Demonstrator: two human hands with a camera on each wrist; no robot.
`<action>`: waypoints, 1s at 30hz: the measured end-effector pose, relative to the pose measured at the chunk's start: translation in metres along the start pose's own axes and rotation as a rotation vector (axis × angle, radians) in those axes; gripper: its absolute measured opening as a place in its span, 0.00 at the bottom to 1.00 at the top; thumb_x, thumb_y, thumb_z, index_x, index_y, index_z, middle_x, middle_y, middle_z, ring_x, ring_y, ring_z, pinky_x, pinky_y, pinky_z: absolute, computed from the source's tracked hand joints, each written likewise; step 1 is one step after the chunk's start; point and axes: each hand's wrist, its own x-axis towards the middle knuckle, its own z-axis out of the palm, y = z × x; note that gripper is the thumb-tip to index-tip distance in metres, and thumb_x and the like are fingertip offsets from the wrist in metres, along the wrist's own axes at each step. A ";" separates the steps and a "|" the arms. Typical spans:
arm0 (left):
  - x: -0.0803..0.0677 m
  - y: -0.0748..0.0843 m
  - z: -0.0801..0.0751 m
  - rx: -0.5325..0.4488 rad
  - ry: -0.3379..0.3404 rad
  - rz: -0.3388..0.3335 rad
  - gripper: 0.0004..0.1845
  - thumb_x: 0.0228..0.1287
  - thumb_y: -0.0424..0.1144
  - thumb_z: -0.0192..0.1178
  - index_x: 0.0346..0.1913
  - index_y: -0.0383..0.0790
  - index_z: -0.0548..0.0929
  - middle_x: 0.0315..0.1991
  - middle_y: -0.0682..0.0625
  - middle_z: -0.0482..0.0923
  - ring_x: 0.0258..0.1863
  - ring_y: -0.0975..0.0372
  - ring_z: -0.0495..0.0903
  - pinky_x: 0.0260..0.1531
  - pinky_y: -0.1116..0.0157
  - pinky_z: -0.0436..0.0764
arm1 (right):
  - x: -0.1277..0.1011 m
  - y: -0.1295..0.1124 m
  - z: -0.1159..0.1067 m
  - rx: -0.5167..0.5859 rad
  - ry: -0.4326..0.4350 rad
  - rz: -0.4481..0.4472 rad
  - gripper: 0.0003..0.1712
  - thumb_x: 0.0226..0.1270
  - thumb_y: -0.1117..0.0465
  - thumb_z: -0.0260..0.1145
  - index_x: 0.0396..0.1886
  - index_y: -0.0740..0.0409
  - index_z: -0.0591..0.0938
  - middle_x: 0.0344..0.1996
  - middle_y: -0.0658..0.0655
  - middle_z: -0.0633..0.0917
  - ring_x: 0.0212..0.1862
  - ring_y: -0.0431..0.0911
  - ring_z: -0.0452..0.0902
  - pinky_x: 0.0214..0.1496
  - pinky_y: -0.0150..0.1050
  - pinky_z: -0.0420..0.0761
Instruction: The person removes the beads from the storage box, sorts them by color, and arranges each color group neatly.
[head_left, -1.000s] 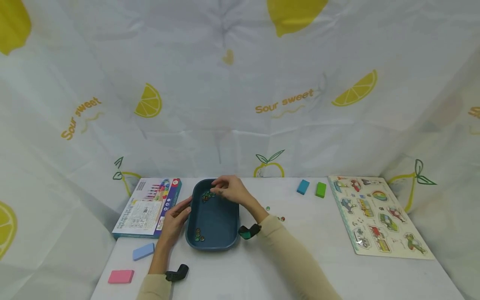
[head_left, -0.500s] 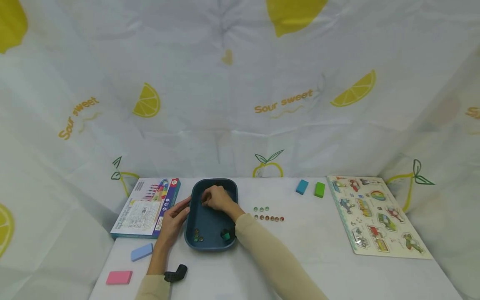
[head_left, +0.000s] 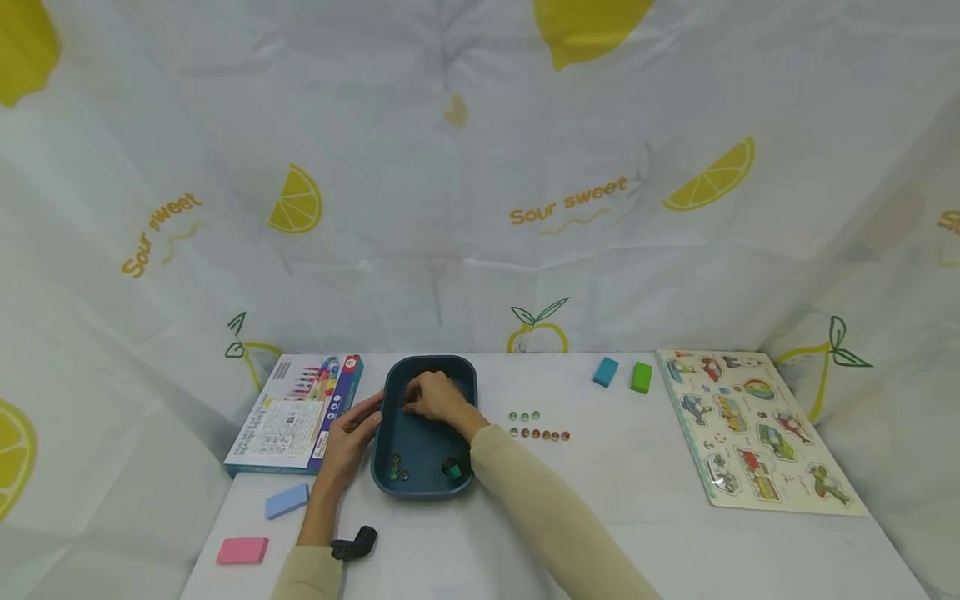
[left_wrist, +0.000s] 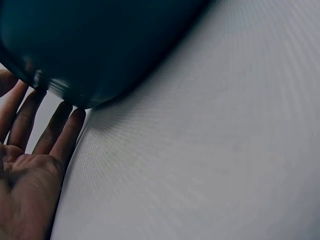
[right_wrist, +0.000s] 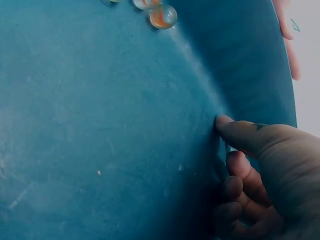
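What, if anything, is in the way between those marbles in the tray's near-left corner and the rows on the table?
The tray's right wall stands between the marbles and the rows, and the right sleeve, with its wrist camera, lies across that side. Nothing else visible blocks the way.

A white sheet [head_left: 420, 167] (lemon-printed) backs the white table [head_left: 690, 542].

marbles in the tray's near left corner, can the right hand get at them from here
Probably yes: the right hand is inside the tray, and only bare floor shows between it and those marbles.
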 end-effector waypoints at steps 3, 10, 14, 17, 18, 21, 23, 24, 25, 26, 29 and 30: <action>-0.001 -0.001 0.001 -0.009 -0.001 -0.002 0.27 0.81 0.36 0.58 0.76 0.28 0.70 0.62 0.69 0.85 0.64 0.75 0.82 0.65 0.75 0.81 | -0.001 0.000 -0.003 -0.001 -0.003 -0.027 0.08 0.67 0.55 0.78 0.41 0.52 0.93 0.29 0.50 0.90 0.27 0.35 0.76 0.30 0.26 0.74; 0.001 0.000 0.004 -0.014 0.014 -0.010 0.27 0.80 0.37 0.59 0.76 0.29 0.71 0.61 0.69 0.85 0.64 0.75 0.82 0.64 0.75 0.81 | -0.019 0.005 -0.053 0.081 0.019 -0.154 0.11 0.70 0.56 0.75 0.47 0.55 0.92 0.24 0.51 0.86 0.22 0.35 0.71 0.25 0.26 0.70; 0.004 0.000 0.004 -0.005 0.015 -0.007 0.27 0.80 0.37 0.60 0.75 0.30 0.72 0.64 0.65 0.85 0.65 0.75 0.81 0.65 0.74 0.81 | -0.051 0.026 -0.093 0.115 0.039 -0.182 0.12 0.71 0.55 0.74 0.48 0.55 0.92 0.25 0.50 0.85 0.25 0.37 0.71 0.28 0.29 0.72; 0.004 -0.001 0.003 -0.005 0.008 -0.004 0.27 0.80 0.37 0.59 0.75 0.30 0.72 0.66 0.62 0.84 0.65 0.75 0.81 0.65 0.74 0.81 | -0.085 0.054 -0.114 0.132 0.053 -0.162 0.12 0.71 0.54 0.75 0.48 0.54 0.92 0.25 0.49 0.85 0.26 0.38 0.73 0.29 0.30 0.73; 0.004 -0.001 0.003 -0.004 0.009 -0.003 0.27 0.80 0.36 0.59 0.75 0.30 0.72 0.66 0.62 0.84 0.65 0.75 0.81 0.65 0.74 0.81 | -0.096 0.065 -0.118 0.135 0.054 -0.144 0.12 0.71 0.54 0.75 0.48 0.55 0.92 0.25 0.48 0.84 0.27 0.38 0.73 0.29 0.30 0.73; 0.002 -0.001 0.001 -0.003 0.013 -0.008 0.27 0.80 0.36 0.59 0.75 0.29 0.72 0.65 0.63 0.85 0.64 0.75 0.82 0.64 0.75 0.82 | -0.132 0.099 -0.125 0.140 0.058 -0.068 0.13 0.70 0.54 0.75 0.48 0.55 0.91 0.25 0.47 0.83 0.28 0.38 0.73 0.29 0.30 0.73; 0.001 -0.001 0.000 -0.001 0.014 -0.006 0.27 0.80 0.36 0.59 0.75 0.29 0.72 0.65 0.63 0.85 0.64 0.75 0.82 0.64 0.75 0.82 | -0.153 0.120 -0.127 0.138 0.071 -0.018 0.12 0.71 0.54 0.75 0.48 0.56 0.91 0.25 0.47 0.82 0.28 0.37 0.73 0.29 0.29 0.73; 0.001 0.000 0.000 0.002 0.011 -0.004 0.27 0.80 0.36 0.59 0.75 0.29 0.72 0.66 0.61 0.84 0.64 0.75 0.82 0.64 0.74 0.82 | -0.163 0.130 -0.127 0.136 0.082 0.008 0.12 0.71 0.55 0.75 0.47 0.56 0.91 0.24 0.47 0.82 0.28 0.37 0.72 0.29 0.29 0.73; 0.001 0.000 0.000 0.005 0.007 -0.002 0.27 0.80 0.37 0.59 0.75 0.29 0.71 0.67 0.59 0.84 0.65 0.75 0.82 0.64 0.74 0.82 | -0.172 0.140 -0.127 0.135 0.093 0.030 0.11 0.71 0.57 0.74 0.47 0.56 0.91 0.24 0.47 0.82 0.28 0.36 0.72 0.29 0.29 0.72; 0.001 0.000 0.000 0.009 0.003 0.000 0.27 0.80 0.37 0.59 0.76 0.29 0.71 0.69 0.57 0.83 0.65 0.75 0.81 0.65 0.74 0.81 | -0.181 0.148 -0.127 0.132 0.102 0.053 0.09 0.71 0.58 0.74 0.46 0.56 0.91 0.24 0.47 0.81 0.28 0.36 0.72 0.28 0.29 0.72; 0.001 0.000 0.000 0.018 0.005 0.002 0.27 0.80 0.38 0.59 0.76 0.30 0.72 0.72 0.50 0.81 0.65 0.74 0.81 0.65 0.74 0.81 | -0.198 0.167 -0.124 0.121 0.120 0.101 0.06 0.70 0.60 0.74 0.44 0.54 0.91 0.24 0.46 0.81 0.27 0.34 0.71 0.29 0.28 0.72; 0.001 -0.001 0.000 0.019 0.008 0.000 0.27 0.80 0.38 0.60 0.75 0.30 0.72 0.72 0.49 0.80 0.65 0.74 0.81 0.65 0.74 0.81 | -0.202 0.171 -0.124 0.119 0.121 0.105 0.06 0.70 0.61 0.74 0.44 0.54 0.91 0.24 0.46 0.81 0.27 0.34 0.71 0.28 0.28 0.72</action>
